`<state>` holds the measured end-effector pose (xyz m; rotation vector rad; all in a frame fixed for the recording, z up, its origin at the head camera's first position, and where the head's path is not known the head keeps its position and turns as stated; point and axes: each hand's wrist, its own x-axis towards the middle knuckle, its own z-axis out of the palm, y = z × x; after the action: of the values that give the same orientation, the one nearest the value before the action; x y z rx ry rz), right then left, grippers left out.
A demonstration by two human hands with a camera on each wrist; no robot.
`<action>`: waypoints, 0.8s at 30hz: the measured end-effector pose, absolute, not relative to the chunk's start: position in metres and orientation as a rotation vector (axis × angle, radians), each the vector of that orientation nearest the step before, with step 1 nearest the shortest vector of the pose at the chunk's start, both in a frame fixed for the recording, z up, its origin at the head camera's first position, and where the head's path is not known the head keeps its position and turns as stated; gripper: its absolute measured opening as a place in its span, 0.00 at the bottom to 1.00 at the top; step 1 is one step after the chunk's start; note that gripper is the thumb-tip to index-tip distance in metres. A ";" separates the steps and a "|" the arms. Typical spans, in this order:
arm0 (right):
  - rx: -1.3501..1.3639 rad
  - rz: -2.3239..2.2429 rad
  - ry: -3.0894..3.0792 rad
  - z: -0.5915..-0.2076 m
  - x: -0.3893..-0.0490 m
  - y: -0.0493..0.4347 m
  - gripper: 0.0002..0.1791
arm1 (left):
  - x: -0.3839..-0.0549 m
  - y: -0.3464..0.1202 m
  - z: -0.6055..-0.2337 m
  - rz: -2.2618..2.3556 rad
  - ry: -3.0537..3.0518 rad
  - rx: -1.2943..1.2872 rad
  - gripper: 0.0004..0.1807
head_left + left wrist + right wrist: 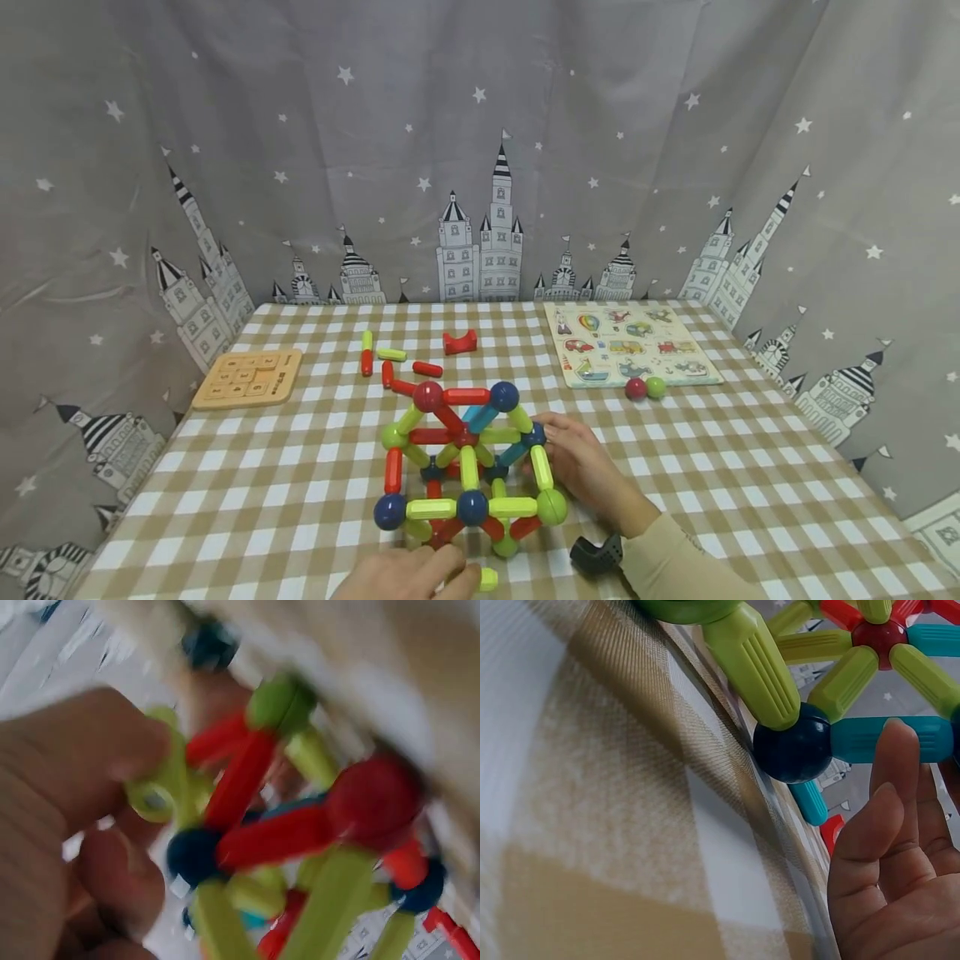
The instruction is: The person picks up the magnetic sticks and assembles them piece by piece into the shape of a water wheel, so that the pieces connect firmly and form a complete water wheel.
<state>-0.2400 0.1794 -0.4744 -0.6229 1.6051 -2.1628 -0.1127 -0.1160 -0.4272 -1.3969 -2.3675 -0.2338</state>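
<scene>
A frame of magnetic sticks and balls (468,471) in red, yellow-green, blue and navy stands on the checked cloth. At its near side, my left hand (412,575) pinches a loose yellow-green stick (488,579). That stick's round end faces the camera in the left wrist view, beside the frame's red sticks and navy ball. My right hand (585,467) holds the frame's right side. One fingertip lies across a teal stick (855,739) next to a navy ball (793,744), while another finger passes behind that stick. The frame partly hides the right fingers in the head view.
Loose red and yellow-green sticks (391,354) and a red curved block (460,341) lie behind the frame. A wooden number puzzle (247,379) is at left, a picture puzzle board (630,346) at back right with two balls (645,388). A black curved piece (596,556) lies by the right wrist.
</scene>
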 end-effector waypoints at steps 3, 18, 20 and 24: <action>-0.612 -2.177 1.607 -0.475 -0.241 0.180 0.15 | -0.112 -0.107 -0.437 0.026 -2.424 -1.389 0.13; -0.555 -2.178 1.587 -0.471 -0.238 0.174 0.15 | -0.118 -0.094 -0.446 0.102 -2.453 -1.290 0.14; -0.559 -2.182 1.586 -0.472 -0.238 0.175 0.15 | -0.120 -0.093 -0.448 0.130 -2.460 -1.304 0.14; -0.579 -2.188 1.576 -0.475 -0.240 0.176 0.15 | -0.122 -0.090 -0.455 0.174 -2.411 -1.330 0.17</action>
<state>-0.2397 0.1760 -0.4747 -0.5786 1.5760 -2.1875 -0.1218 -0.0902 -0.4550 -1.3297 -2.4105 0.1741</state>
